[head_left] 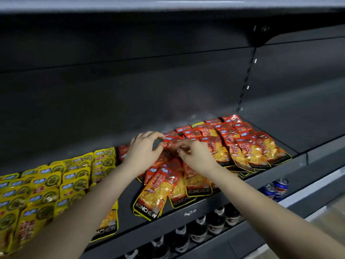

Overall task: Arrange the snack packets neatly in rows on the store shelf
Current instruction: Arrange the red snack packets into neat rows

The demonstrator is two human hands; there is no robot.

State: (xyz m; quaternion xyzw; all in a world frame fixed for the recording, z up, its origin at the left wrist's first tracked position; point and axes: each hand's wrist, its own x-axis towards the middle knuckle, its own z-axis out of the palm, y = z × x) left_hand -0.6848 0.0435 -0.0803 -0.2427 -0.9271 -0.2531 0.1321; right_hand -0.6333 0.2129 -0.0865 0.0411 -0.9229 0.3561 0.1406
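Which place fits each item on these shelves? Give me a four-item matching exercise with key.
1. yellow snack packets
2. red snack packets
3. dark bottles
4. blue cans

A. below the shelf, far right
B. on the shelf, left
C. below the shelf, under its front edge
D. on the shelf, centre to right

Pairs: 1-B, 2-D, 3-C, 4-A

**Lighting and picture quality**

Dim overall; shelf back panel (pixel 130 81) near black. Light reaches from the front: forearms (pixel 261 202) pale, glossy red packets (pixel 248 146) carry small glare spots. Soft blur throughout, strongest at lower corners. Wide-angle bowing of shelf edges (pixel 205 208); bottles (pixel 197 228) below murky.
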